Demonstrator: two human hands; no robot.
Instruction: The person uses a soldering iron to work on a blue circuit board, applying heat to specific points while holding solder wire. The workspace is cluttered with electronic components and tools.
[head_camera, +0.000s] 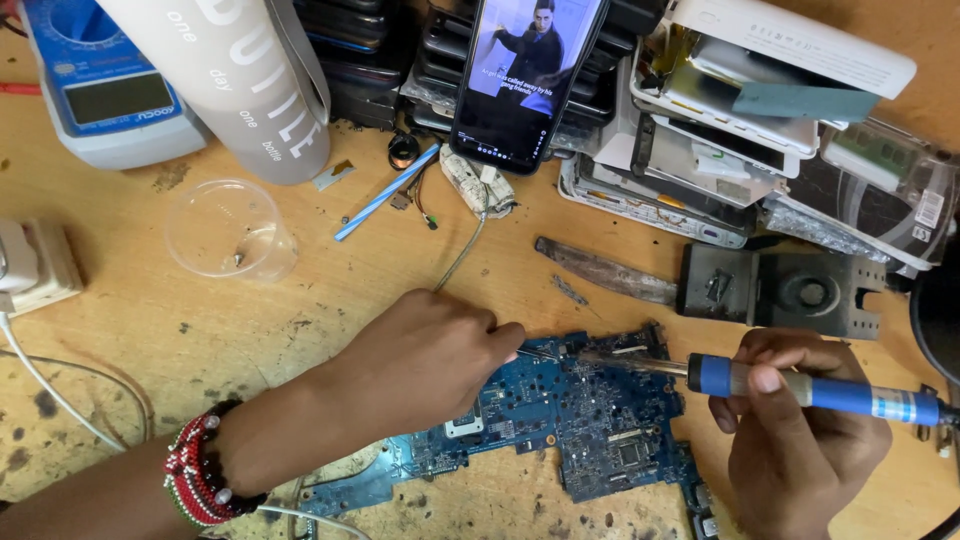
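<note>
While your right hand (800, 440) is closed around the blue handle of a soldering iron (800, 388), your left hand (425, 360) rests curled on the blue circuit board (590, 420), fingertips pinched on what looks like a thin wire or tweezers, too small to make out. The board lies flat on the worn wooden bench (330, 290), just ahead of you, between both hands. The iron's long axis runs almost level from right to left, and its metal tip reaches the board's upper edge just beside your left fingertips, so tip and pinch meet at one spot. Your left hand is the nearer of the two to that spot; your right sits well back along the handle. Your left forearm comes in from the lower left, wrist wearing red beaded bracelets (200, 480), knuckles up. Your right hand is below the handle, thumb lying on top.

Farther off on the bench: a clear plastic cup (228, 230), a grey bottle (230, 80), a blue multimeter (100, 90), a phone (525, 75) propped up with its screen lit, and a stack of dismantled devices (760, 120).
</note>
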